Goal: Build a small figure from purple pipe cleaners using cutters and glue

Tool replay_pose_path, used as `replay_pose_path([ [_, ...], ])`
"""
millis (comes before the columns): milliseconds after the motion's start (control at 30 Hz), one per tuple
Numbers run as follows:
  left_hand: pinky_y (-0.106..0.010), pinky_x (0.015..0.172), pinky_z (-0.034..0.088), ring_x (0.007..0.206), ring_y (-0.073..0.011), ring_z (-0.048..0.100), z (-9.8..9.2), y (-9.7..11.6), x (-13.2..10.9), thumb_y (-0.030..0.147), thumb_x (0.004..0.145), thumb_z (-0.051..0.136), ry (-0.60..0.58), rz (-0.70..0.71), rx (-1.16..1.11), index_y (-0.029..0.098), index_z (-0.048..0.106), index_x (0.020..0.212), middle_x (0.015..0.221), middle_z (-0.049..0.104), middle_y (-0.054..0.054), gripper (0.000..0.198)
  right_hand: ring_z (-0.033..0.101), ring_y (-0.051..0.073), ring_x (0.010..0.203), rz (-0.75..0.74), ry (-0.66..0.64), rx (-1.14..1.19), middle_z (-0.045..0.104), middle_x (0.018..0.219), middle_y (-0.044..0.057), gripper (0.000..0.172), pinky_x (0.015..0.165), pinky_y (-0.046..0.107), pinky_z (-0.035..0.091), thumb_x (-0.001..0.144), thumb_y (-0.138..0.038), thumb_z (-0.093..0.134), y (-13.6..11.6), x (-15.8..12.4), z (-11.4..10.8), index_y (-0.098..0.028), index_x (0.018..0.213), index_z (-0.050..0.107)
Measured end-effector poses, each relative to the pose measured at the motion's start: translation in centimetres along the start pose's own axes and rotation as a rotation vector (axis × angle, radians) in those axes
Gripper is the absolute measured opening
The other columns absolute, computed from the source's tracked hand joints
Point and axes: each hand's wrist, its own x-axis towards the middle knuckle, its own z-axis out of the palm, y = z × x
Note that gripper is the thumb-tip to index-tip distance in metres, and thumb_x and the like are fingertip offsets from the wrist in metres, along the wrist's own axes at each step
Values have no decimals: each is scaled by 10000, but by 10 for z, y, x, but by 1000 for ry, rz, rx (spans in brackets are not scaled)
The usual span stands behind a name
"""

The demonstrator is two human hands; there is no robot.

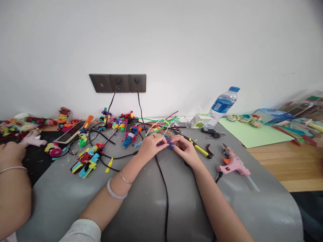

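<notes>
Over the middle of the grey table, my left hand [152, 146] and my right hand [187, 150] meet with fingers pinched on a purple pipe cleaner [161, 143]. Fingers cover much of it, so its shape is not clear. A small blue bit shows at my right thumb; I cannot tell what it is. Just beyond my hands lies a loose pile of coloured pipe cleaners [157, 127]. A blue pipe-cleaner figure [131, 137] rests left of my left hand. Beside my right hand is a yellow-and-black handled tool [202, 150], partly hidden.
A pink glue gun [233, 162] lies at right, near keys [216, 135]. Behind stand a water bottle [223, 106] and a small box [200, 121]. Several pipe-cleaner figures [88, 160] and a phone [70, 133] lie left. Black cords [164, 188] cross the table. Another person's hand [11, 156] is far left.
</notes>
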Motion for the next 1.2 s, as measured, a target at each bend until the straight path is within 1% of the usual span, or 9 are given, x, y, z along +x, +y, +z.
replay_pose_path([
  [100, -269, 726, 486, 788, -167, 604, 0, 1, 0, 255, 869, 650, 7, 7, 7, 200, 619, 808, 777, 639, -8, 87, 556, 183, 754, 0, -14, 20, 602, 930, 55, 216, 687, 311, 459, 884, -437, 619, -3, 0, -1, -227, 926, 646],
  [167, -270, 729, 486, 786, -167, 605, 0, 1, 0, 249, 868, 651, 7, 10, 7, 200, 615, 804, 773, 640, -6, 88, 551, 183, 744, -2, 9, 34, 600, 909, 57, 281, 691, 315, 455, 921, -474, 541, -2, 0, -2, -220, 897, 658],
  [233, -269, 731, 485, 783, -164, 605, 1, 0, 0, 244, 864, 655, 10, 6, 4, 198, 612, 803, 775, 640, -4, 88, 527, 171, 683, 18, 83, 44, 592, 848, 45, 334, 653, 307, 444, 940, -494, 488, 1, 1, -2, -217, 859, 657],
  [300, -264, 722, 482, 774, -159, 603, 1, 0, 0, 237, 861, 656, 14, -13, -2, 197, 610, 808, 783, 640, -1, 81, 504, 162, 637, 57, 177, 59, 585, 791, 30, 308, 615, 296, 438, 931, -486, 509, 4, 1, -2, -223, 845, 642],
  [367, -257, 706, 478, 764, -154, 601, 1, -1, 0, 230, 859, 653, 10, -40, -8, 198, 608, 814, 793, 642, 1, 71, 504, 163, 633, 85, 221, 60, 592, 770, 24, 258, 596, 287, 440, 901, -470, 569, 7, 1, -2, -227, 846, 635],
  [533, -259, 708, 473, 760, -153, 606, 1, 0, 0, 230, 858, 643, 3, -63, -5, 202, 609, 821, 799, 646, 3, 58, 543, 175, 707, 62, 173, 30, 625, 841, 46, 237, 607, 282, 458, 871, -456, 617, 8, 1, -1, -225, 882, 672],
  [767, -248, 669, 458, 739, -149, 592, -1, 4, 0, 218, 851, 647, -20, -91, -12, 199, 603, 797, 776, 636, 6, 72, 592, 201, 823, -7, 138, 51, 635, 849, 53, 176, 722, 327, 489, 853, -398, 663, 9, 2, -3, -227, 829, 695],
  [867, -248, 667, 455, 740, -148, 590, -1, 4, 1, 224, 857, 640, -22, -94, -12, 199, 602, 797, 773, 636, 6, 74, 593, 202, 822, -15, 146, 68, 638, 833, 47, 163, 738, 337, 489, 833, -391, 687, 10, 2, -2, -232, 799, 683],
  [1200, -249, 667, 453, 721, -145, 581, 0, 2, 0, 228, 858, 636, -13, -86, -17, 202, 598, 800, 767, 631, 8, 74, 566, 189, 779, -1, 147, 120, 616, 835, 38, 148, 693, 321, 465, 821, -379, 699, 13, 2, -2, -236, 803, 665],
])
